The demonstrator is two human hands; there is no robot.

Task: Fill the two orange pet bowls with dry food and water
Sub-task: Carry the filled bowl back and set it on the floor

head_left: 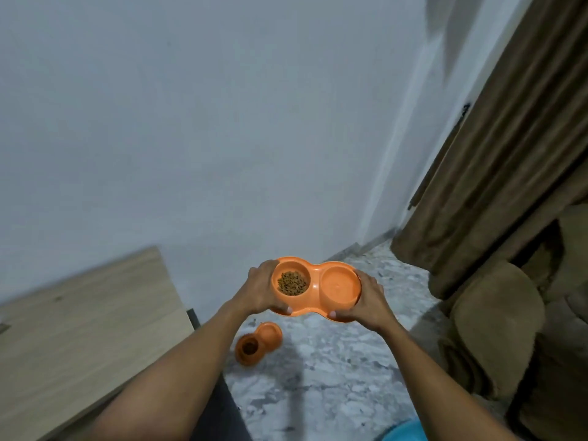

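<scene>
I hold an orange double pet bowl [315, 275] in the air with both hands, above the floor. Its left cup holds brown dry food [292, 283]. Its right cup [339, 286] looks glossy; I cannot tell for sure whether it holds water. My left hand [262, 289] grips the left end and my right hand [370, 299] grips the right end. A second orange double bowl [258, 343] lies on the floor below, near the table. One of its cups has dry food in it.
A light wooden table [79, 329] stands at the left with a dark leg. The floor [334, 377] is grey marbled tile. A brown curtain [496, 173] and brown upholstered furniture [496, 329] fill the right. A white wall is ahead.
</scene>
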